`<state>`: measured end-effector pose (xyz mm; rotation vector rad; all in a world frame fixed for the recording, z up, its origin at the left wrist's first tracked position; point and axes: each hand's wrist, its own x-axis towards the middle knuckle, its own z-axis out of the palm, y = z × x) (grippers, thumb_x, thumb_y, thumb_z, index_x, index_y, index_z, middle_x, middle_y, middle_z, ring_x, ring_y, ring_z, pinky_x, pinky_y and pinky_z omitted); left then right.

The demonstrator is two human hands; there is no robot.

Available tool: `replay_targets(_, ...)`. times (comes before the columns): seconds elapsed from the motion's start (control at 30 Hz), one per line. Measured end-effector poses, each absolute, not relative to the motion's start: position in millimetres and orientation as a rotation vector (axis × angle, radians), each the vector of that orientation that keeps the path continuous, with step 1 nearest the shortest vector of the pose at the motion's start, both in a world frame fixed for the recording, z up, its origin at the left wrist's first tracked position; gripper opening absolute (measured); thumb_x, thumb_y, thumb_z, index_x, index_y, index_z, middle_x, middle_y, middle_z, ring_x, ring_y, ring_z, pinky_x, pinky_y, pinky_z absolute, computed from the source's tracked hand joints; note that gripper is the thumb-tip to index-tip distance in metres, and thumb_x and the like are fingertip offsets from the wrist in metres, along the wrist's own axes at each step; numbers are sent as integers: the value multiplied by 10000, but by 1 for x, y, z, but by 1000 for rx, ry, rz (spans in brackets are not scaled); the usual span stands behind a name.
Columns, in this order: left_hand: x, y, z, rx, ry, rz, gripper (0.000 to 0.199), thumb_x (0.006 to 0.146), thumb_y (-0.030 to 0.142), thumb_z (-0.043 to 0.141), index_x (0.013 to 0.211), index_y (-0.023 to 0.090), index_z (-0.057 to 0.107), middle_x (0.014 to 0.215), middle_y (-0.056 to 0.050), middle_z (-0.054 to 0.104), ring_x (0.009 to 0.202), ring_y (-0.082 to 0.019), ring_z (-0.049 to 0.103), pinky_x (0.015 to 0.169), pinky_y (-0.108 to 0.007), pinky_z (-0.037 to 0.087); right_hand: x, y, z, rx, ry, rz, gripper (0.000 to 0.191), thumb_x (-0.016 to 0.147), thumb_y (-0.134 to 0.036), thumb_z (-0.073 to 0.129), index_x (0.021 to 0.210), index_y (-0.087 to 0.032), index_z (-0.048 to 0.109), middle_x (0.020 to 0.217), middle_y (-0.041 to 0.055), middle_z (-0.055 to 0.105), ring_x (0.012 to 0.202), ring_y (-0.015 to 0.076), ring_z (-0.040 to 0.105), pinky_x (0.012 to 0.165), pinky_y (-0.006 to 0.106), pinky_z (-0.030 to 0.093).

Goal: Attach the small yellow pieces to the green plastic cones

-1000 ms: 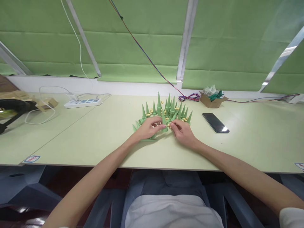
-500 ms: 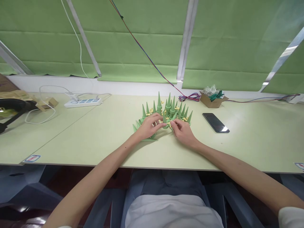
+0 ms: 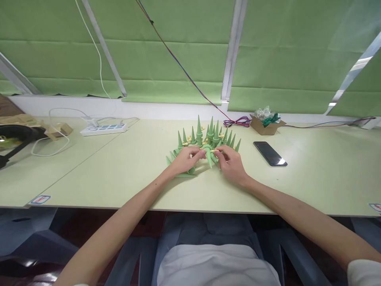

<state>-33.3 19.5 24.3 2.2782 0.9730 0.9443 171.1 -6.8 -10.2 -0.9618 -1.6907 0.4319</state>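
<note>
A green cone-tipped plastic piece [image 3: 209, 159] is held between my two hands, its point toward me. My left hand [image 3: 187, 159] pinches it from the left with thumb and fingers. From the right, my right hand [image 3: 231, 163] has its fingertips closed on a small yellow piece [image 3: 213, 151] that touches the green one. Just behind the hands, several similar green cones [image 3: 199, 133] stand upright with small yellow pieces among them. More green pieces [image 3: 191, 171] lie beside and partly under my left hand. How the held parts join is too small to tell.
A black phone [image 3: 270, 153] lies to the right. Behind it stands a small cardboard box [image 3: 267, 128] with plastic wrap and green material, beside coiled red-blue wires [image 3: 237, 122]. A white power strip [image 3: 104, 129] and a black object [image 3: 20, 137] are at the left.
The green piece between my hands has turned: its cone pointed up and now points down toward me. My left fingers have closed in around it; my right hand has shifted slightly.
</note>
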Motion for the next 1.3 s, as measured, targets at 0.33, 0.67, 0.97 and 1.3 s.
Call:
replay_targets(0.33, -34, 19, 24, 2307, 951, 927, 427, 969, 443, 504, 640, 169, 514, 699, 2, 504, 677, -132, 469, 686, -281, 387, 172, -7, -9, -938, -1760, 451, 244, 1000, -362, 497, 901, -193, 640, 855, 57, 624, 703, 164, 573, 581, 289, 408)
replay_targets(0.67, -37, 23, 20, 2403, 884, 971, 396, 909, 502, 598, 692, 173, 554, 792, -21, 539, 725, -150, 495, 677, -285, 409, 172, -12, -7, -1029, -1776, 602, 403, 1002, -509, 449, 722, -224, 501, 535, -20, 475, 519, 150, 441, 522, 290, 353)
replay_targets(0.97, -37, 24, 16, 2454, 816, 1075, 363, 916, 473, 612, 715, 176, 560, 816, -25, 532, 737, -149, 491, 694, -287, 421, 170, -14, -4, -1032, -1746, 679, 447, 990, -547, 456, 672, -233, 427, 503, -34, 432, 491, 136, 400, 511, 288, 349)
replay_targets(1.3, -34, 24, 20, 2377, 936, 1100, 265, 911, 426, 620, 812, 180, 633, 798, -29, 620, 749, -153, 559, 673, -277, 452, 169, -11, -6, -1010, -1651, 636, 367, 975, -513, 512, 767, -211, 537, 585, -23, 495, 485, 123, 442, 480, 275, 358)
